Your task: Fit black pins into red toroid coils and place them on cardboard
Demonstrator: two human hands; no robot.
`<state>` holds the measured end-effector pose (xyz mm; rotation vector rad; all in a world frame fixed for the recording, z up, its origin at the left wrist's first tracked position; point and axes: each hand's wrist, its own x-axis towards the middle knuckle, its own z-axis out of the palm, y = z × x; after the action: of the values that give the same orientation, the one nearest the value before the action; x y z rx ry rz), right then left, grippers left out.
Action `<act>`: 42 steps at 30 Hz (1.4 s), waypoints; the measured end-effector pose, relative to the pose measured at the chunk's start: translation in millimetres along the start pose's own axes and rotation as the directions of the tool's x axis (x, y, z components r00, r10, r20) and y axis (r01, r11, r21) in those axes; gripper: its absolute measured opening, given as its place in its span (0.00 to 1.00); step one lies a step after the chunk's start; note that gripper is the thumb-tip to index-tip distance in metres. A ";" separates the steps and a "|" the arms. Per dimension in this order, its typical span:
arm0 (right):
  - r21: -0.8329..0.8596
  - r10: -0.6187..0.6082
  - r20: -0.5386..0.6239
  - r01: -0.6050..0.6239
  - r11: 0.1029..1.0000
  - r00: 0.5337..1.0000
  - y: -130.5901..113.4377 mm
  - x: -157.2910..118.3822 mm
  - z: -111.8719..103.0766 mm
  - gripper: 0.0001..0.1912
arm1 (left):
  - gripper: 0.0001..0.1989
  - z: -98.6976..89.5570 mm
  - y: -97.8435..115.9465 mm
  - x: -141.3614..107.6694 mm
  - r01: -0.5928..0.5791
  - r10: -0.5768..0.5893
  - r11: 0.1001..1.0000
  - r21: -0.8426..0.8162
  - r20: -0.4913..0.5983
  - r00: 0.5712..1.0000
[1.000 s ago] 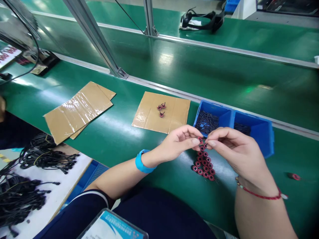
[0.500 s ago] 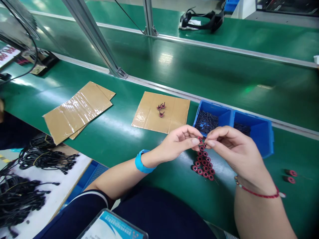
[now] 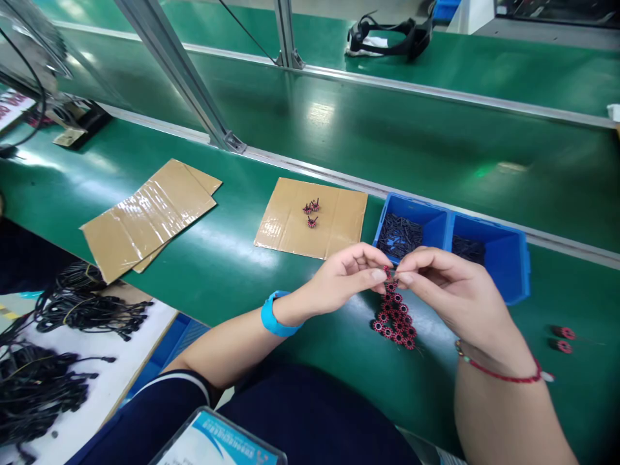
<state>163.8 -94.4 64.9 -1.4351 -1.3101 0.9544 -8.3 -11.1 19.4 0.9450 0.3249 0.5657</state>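
My left hand pinches a small red-and-black wound motor stator between thumb and fingertips. Close against it, my right hand has thumb and forefinger pressed together at the stator's edge; what lies in that pinch is too small to make out. Below the fingertips, a cluster of similar stators lies on the green table, with fine wires sticking out. Just behind my hands stands a blue bin with two compartments, both holding short dark tubes.
Several stators with dark leads rest on a cardboard sheet. More cardboard lies to the left. Two stators sit at the right. Bundled black cables lie lower left. A metal post rises behind the table.
Both hands hold nearly the same pose at the stator. The whole view has shifted very slightly; nothing on the table has visibly moved.
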 end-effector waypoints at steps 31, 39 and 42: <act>0.190 0.013 -0.290 0.044 0.981 0.957 1.6 -8.5 8.8 0.06 | 0.11 -2.1 1.7 -0.4 0.019 -0.018 0.999 0.034 -0.027 0.999; 0.143 0.005 -0.307 0.040 0.989 0.952 -0.2 -8.5 8.0 0.05 | 0.11 -1.5 1.6 -0.8 0.016 -0.015 0.999 0.039 -0.027 1.000; 0.113 0.001 -0.291 0.033 0.993 0.957 -0.9 -7.9 7.1 0.05 | 0.11 -1.0 1.1 -0.1 0.015 -0.014 0.999 0.049 -0.025 1.000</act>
<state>155.8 -101.3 63.6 -1.4112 -1.0308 0.7626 -9.3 -10.0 19.8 0.9830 0.3686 0.5586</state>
